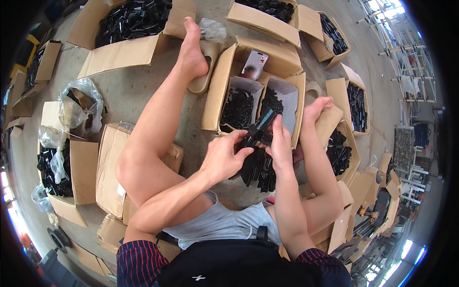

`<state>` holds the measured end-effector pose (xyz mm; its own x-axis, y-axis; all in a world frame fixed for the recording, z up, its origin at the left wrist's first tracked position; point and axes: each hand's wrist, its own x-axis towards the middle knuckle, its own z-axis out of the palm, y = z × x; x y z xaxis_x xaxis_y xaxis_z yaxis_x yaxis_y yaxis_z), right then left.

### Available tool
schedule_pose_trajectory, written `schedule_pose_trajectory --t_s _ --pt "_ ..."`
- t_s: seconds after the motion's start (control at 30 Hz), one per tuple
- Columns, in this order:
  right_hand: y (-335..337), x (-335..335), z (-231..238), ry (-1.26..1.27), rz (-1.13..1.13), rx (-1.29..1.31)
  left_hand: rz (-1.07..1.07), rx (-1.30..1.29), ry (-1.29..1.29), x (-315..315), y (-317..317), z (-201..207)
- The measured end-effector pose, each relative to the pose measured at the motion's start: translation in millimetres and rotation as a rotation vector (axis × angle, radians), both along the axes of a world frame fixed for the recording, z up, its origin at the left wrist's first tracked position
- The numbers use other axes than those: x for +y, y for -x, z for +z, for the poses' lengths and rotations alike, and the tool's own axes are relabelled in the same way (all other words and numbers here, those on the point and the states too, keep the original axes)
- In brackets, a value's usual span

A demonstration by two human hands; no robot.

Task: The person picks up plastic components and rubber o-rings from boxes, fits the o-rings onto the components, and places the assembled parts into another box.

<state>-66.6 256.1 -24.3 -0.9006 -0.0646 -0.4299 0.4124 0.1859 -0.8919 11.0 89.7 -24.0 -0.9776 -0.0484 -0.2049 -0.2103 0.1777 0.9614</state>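
Between my legs, both hands grip a black plastic part with a long glossy bar and a rounded clamp-like end. My left hand pinches its left end between thumb and fingers. On the other side, my right hand wraps round the body of the part, thumb along its top. Just below lies a bundle of long black pieces, partly hidden by my hands. In front stands an open cardboard box holding a left grey bin and a right grey bin, both with small black pieces.
A phone leans inside the box's far side. Open cartons of black parts surround me, including a large carton at far left and a carton at right. A closed carton lies by my left leg; metal racks stand farther right.
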Motion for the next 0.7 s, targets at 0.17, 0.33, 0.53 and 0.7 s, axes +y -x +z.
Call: schedule_pose_trajectory --t_s 0.17,0.33,0.53,0.7 --pt "32 10 -13 -0.035 0.051 -0.024 0.022 0.261 0.593 -58 6 41" --pt "94 -5 -59 -0.400 0.277 0.261 0.206 0.033 0.655 -101 7 51" --pt "135 -62 -96 -0.754 0.889 0.565 0.201 0.027 0.678 -101 3 55" --pt "132 -81 -113 -1.123 0.937 0.382 0.164 0.093 0.731 -97 3 41"
